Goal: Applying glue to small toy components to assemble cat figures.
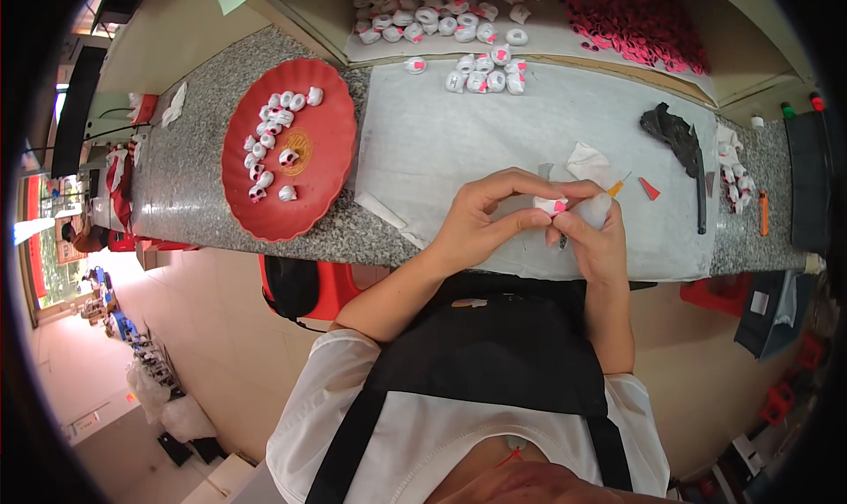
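Over the white paper, my left hand (483, 220) pinches a small white rounded piece (550, 206) with a pink patch on it. My right hand (603, 250) meets it from the other side, thumb and forefinger at the piece's edge. Tucked in the right hand is a small translucent whitish bottle (595, 209) with a narrow orange tip (616, 188) pointing away; the fingers partly cover it. Just beyond the hands lie a crumpled white tissue (589, 165) and a small red pointed piece (649, 189).
At the left, a red scalloped tray (337, 186) holds several white pieces. More white pieces (481, 80) sit along the far paper edge and shelf, beside a heap of pink parts (635, 27). Black crumpled plastic (672, 138) and an orange-handled tool (763, 213) lie right.
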The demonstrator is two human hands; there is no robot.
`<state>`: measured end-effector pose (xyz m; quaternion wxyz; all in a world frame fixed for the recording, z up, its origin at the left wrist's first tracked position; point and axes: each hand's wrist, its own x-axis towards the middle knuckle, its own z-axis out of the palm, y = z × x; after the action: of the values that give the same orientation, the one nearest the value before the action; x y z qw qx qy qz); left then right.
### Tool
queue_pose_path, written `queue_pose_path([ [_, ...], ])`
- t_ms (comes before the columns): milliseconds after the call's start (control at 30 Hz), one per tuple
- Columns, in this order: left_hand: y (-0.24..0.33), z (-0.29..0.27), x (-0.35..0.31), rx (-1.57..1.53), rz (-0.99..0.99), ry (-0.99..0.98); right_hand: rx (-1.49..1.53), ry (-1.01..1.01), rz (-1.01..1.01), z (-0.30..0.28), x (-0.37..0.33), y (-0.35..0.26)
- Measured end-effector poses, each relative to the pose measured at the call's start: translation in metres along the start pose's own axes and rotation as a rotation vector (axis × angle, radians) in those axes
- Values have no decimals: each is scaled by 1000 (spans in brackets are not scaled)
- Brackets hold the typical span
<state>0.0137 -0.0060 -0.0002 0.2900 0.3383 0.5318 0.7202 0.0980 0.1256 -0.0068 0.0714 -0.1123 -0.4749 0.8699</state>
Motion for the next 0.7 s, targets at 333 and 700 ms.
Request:
queue_pose_path([
  [333, 67, -125, -34, 1726, 77, 599, -252, 155, -107, -27, -6, -16],
  [700, -12, -117, 64, 1479, 70, 475, -207, 143, -131, -26, -21, -18],
])
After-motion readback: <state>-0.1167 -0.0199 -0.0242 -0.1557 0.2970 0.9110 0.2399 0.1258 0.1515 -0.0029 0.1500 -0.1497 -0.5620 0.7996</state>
